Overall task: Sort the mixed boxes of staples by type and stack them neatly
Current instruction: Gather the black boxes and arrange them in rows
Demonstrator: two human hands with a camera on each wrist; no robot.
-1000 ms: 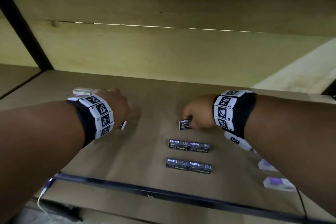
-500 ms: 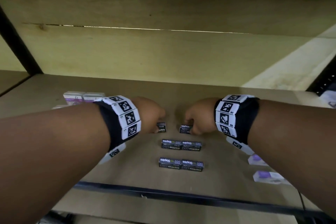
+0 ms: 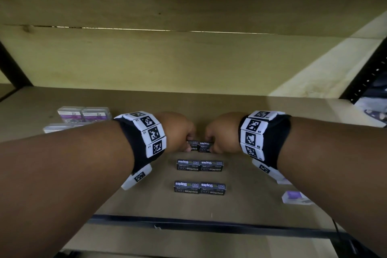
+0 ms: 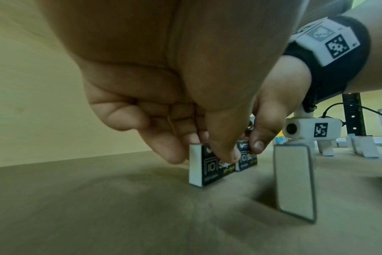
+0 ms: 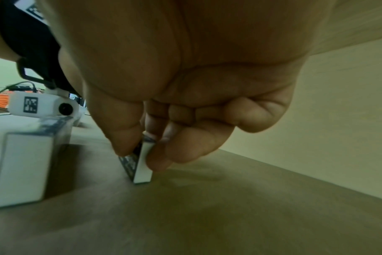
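Head view looks down along both forearms; wrist views sit close, sharing the black staple boxes [image 3: 200, 145].

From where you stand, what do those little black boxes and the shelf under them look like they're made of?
The black staple boxes look like printed cardboard: matte, sharp folded edges, plain white ends in the wrist views. The shelf looks like wood or wood-look board with a dull tan grain; which one, I cannot tell. Its front rail seems to be dark painted metal.

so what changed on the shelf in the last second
The left hand came in from the left holding a black box and set it end to end against the right hand's box, making a third pair. The right hand kept its grip. The two nearer pairs stayed put.
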